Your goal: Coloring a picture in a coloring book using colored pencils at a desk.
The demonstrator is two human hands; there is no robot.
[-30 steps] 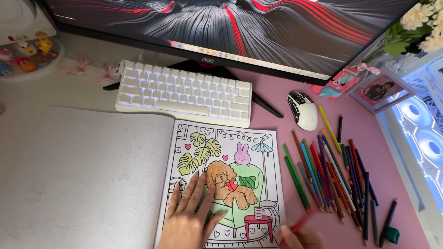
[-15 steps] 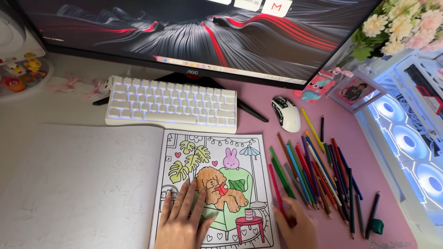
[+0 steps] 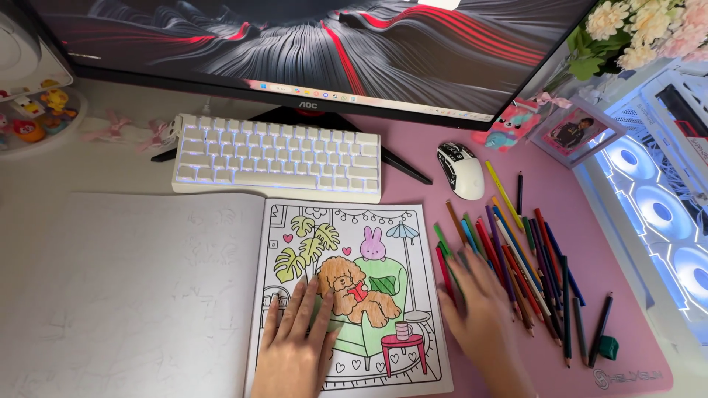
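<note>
Left hand (image 3: 295, 346) flat on colouring book (image 3: 346, 295); blurred right hand (image 3: 479, 309) seemingly spread over pencils (image 3: 531, 265)

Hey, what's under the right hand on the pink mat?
The right hand lies over the row of coloured pencils on the pink mat. Green and red pencil ends show beyond its fingers; the lower ends beneath it are covered.

Both hands bare: left hand (image 3: 295, 350), right hand (image 3: 479, 313); no sleeves, rings.
</note>
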